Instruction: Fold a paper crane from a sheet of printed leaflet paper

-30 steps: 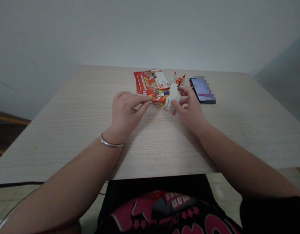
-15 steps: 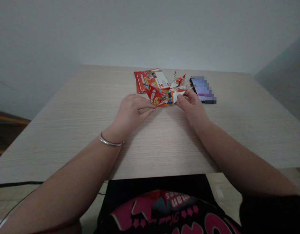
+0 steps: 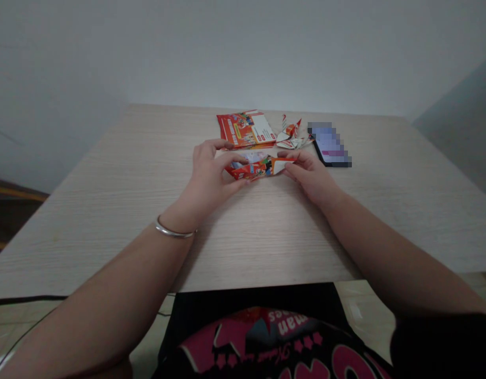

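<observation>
A folded piece of printed red paper (image 3: 260,167) is held between my two hands, just above the table. My left hand (image 3: 211,171) grips its left end, with the thumb at the near edge and the fingers on the upper side. At the right end, my right hand (image 3: 308,172) pinches the paper by its white part. Behind it lie several flat red and white printed leaflets (image 3: 246,129). A folded paper crane (image 3: 291,134) in red and white stands to the right of the leaflets.
A dark phone (image 3: 330,146) with a lit, blurred screen lies right of the paper crane. Everything rests on a pale wood-grain table (image 3: 148,158) that meets a white wall at its far edge. A black cable (image 3: 30,300) runs below the near left edge.
The held paper has come slightly nearer and tipped, so its front looks narrower and its pale inside shows. My left fingers have spread over its upper edge.
</observation>
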`<state>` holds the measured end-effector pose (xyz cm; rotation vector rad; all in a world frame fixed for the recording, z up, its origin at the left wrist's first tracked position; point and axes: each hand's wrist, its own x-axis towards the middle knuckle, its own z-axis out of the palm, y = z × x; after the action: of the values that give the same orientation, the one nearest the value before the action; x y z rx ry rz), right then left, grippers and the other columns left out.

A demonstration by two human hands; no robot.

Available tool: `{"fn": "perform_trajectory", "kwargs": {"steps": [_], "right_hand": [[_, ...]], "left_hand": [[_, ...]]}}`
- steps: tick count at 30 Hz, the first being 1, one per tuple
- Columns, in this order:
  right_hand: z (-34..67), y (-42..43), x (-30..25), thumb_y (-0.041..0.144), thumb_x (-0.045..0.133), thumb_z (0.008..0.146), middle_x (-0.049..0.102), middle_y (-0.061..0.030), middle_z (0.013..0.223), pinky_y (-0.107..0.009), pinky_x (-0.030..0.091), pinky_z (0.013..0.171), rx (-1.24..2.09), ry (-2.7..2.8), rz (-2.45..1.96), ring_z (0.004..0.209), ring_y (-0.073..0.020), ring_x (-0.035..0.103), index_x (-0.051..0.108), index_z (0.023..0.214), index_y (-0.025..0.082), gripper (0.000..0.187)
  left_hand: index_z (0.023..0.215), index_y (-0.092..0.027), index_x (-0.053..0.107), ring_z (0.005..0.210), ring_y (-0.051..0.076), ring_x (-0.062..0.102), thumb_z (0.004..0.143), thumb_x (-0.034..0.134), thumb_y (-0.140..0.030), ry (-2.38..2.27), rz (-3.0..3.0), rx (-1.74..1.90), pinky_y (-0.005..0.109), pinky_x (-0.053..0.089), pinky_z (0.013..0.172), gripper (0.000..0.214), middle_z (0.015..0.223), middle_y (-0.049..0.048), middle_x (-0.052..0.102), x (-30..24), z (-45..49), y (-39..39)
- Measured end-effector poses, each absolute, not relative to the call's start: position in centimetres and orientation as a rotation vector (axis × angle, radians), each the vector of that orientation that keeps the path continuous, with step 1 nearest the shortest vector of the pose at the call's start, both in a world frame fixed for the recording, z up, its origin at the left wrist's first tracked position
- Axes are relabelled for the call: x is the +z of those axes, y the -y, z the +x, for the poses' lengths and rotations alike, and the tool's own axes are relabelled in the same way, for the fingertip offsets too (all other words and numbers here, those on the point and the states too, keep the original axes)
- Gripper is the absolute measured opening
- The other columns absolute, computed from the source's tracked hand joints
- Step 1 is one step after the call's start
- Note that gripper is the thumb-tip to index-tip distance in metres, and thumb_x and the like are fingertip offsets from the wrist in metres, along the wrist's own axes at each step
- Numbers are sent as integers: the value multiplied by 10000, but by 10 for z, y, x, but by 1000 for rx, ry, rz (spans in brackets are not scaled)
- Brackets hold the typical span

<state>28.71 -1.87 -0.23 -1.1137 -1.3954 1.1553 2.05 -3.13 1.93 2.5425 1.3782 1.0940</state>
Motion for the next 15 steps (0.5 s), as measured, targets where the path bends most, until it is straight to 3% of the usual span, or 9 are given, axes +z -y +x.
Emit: {"fn": "perform_trajectory", "kwargs": {"steps": [3,6,12,15], "right_hand": [[288,19,-2,280,721,832,719,-47,1377,-510,502,1197,1141,1473,-1054,1282,-237,675,671,957,263,135],[292,19,0,221,704,823,742,-50,1312,-519,477,1217,1033,1626,-1030,1327,-247,650,682,956,265,141],[298,26,11,257,699,866,780,-49,1178,-454,598,1050,984,1876,-1067,1136,-232,725,728,1068,260,205],[299,30,16,256,690,876,796,-60,1167,-433,595,1017,894,2065,-1039,1074,-229,735,769,1082,238,221]], "left_hand": [[1001,-258,766,1323,308,591,922,758,-363,-1225,2660,962,604,313,1250,132,1209,51,753,23,21,34],[1008,-250,768,1272,270,651,970,650,-294,-1138,2684,867,629,216,1301,131,1153,34,789,26,24,37],[897,-198,717,852,181,687,1014,534,-267,-997,2716,695,534,366,1243,228,894,20,778,37,27,44],[888,-192,720,821,186,678,1030,524,-274,-941,2747,574,516,408,1178,255,879,28,783,36,27,43]]}}
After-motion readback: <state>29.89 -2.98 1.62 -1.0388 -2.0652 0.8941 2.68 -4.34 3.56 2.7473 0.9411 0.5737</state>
